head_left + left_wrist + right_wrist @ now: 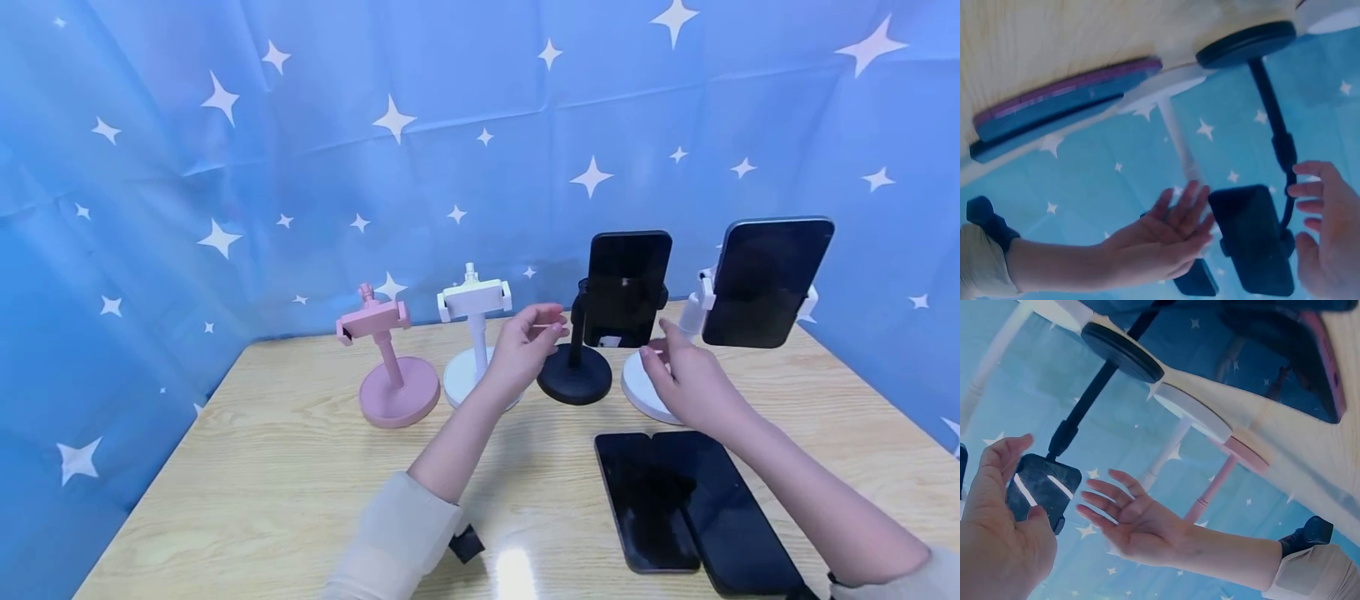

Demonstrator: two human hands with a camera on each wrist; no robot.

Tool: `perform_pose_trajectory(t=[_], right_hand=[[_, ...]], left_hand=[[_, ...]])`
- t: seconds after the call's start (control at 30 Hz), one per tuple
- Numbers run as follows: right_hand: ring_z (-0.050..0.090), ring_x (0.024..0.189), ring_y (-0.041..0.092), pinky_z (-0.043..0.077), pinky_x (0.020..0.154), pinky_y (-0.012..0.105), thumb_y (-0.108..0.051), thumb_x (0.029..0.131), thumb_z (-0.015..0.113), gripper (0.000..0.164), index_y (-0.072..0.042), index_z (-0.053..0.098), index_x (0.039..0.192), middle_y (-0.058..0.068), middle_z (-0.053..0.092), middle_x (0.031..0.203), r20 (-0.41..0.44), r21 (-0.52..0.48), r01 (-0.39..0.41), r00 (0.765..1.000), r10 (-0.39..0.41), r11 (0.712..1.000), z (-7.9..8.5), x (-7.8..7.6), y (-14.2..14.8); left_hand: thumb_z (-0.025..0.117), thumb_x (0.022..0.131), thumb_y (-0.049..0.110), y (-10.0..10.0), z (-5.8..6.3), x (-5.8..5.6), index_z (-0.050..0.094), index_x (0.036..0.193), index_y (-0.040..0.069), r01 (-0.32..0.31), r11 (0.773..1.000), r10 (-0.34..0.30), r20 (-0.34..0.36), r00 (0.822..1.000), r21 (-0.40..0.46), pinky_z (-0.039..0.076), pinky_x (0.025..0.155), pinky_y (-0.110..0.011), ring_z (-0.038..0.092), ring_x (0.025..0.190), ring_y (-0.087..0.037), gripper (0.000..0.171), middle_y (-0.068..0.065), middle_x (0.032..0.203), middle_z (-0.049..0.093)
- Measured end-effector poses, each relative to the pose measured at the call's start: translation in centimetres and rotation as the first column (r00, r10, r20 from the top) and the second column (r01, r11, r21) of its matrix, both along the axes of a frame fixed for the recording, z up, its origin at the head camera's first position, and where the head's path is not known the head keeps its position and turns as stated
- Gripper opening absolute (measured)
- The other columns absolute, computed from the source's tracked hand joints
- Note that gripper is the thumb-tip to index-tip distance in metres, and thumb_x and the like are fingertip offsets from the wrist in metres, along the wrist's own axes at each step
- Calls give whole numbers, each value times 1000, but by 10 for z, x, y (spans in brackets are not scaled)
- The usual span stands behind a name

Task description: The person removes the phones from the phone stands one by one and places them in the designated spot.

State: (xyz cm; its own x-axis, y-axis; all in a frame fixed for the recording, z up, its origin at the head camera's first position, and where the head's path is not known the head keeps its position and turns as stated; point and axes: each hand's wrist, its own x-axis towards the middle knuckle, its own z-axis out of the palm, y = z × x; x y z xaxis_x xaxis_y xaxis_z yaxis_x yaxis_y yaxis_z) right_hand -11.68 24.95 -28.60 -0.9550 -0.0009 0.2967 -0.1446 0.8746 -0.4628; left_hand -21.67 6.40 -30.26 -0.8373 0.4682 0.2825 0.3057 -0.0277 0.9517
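A black phone point(628, 287) is held upright in the clamp of a black phone stand point(575, 373). My left hand point(527, 340) is just left of it, its relaxed fingers turned toward the phone and nothing in them. On the other side, my right hand point(688, 379) is by the phone's lower right corner, fingers loosely bent and holding nothing. In the left wrist view, a gap separates the left hand point(1329, 228) from the phone point(1254, 240). The right thumb overlaps the phone point(1044, 487) in the right wrist view; I cannot tell whether it touches.
To the right, a white stand point(643, 392) bears another phone point(768, 283). A pink stand point(397, 392) and a white stand point(459, 377) hold no phones. Two phones, a smaller one point(645, 500) and a larger one point(738, 517), lie side by side on the wooden table point(262, 467).
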Motion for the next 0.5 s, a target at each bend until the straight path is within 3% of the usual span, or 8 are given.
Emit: perform_pose_trajectory(t=[0.17,0.37,0.5], right_hand=[[46,111,49,42,85,57,-19,99,37,71,12,-12,139,41,27,134,-25,-63,11,1000,-13,998,9,-8,-6],[47,108,51,40,86,58,-18,99,33,66,13,-9,139,42,19,137,-63,-57,40,997,-44,998,19,-15,-7],[50,101,50,41,86,59,-11,98,34,59,16,0,139,42,29,131,-106,-52,41,993,-46,998,20,-17,-5]], left_hand=[[49,94,9,15,10,0,50,126,4,-7,1000,7,9,1000,21,51,82,-30,59,104,-23,32,-15,115,58],[54,92,11,22,20,0,50,128,10,-23,999,23,-19,1000,-22,51,78,-27,60,98,-20,36,-10,115,58],[57,91,14,24,23,-2,51,128,13,-31,997,28,-38,999,-64,50,81,-25,59,100,-18,37,-7,115,58]])
